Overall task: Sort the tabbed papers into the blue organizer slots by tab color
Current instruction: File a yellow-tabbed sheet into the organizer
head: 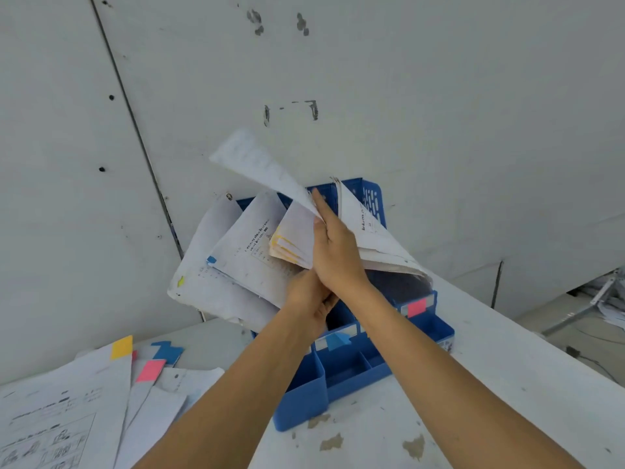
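Note:
The blue organizer [341, 370] stands at the table's middle against the wall, with a blue label [336, 340] and a pink label [416, 307] on its slot fronts. Several printed papers [243, 252] fan out of its slots, some with yellow tabs [278, 236], one with a blue tab [211, 259]. My right hand [333, 247] pinches a curled sheet [267, 170] above the slots. My left hand [309, 299] sits under it, gripping the bottom of the standing papers. A loose pile of tabbed papers [67, 401] lies at the lower left, showing yellow, pink and blue tabs.
The white table [473, 384] has chipped paint patches near its front. A grey panel wall [406, 79] rises right behind the organizer. Beyond the table's right edge, metal legs and scattered papers [608, 299] lie on the floor.

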